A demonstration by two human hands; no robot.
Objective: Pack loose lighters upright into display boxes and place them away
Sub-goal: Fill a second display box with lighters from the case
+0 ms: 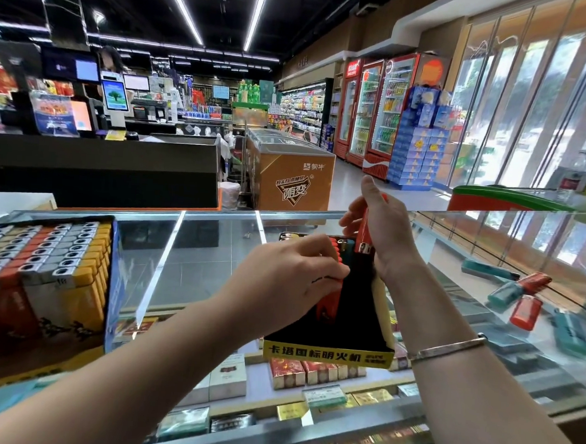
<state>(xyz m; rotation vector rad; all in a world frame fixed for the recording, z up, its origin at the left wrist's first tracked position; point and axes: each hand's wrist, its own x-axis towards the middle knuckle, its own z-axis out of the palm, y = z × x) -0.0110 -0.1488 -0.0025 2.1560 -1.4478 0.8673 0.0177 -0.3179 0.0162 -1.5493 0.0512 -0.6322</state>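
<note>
The left hand [288, 273] hides the lighters [334, 258] it touches inside the display box [328, 352].

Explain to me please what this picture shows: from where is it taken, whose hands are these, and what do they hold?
There is no machine here. One camera on a person's head looks down at that person's own hands in a shop. The right hand holds a red lighter above a black display box with a yellow front. The left hand grips the red lighters already in that box. The box stands on a glass counter. Loose lighters, red and teal, lie to the right. A full box of lighters stands to the left.
</note>
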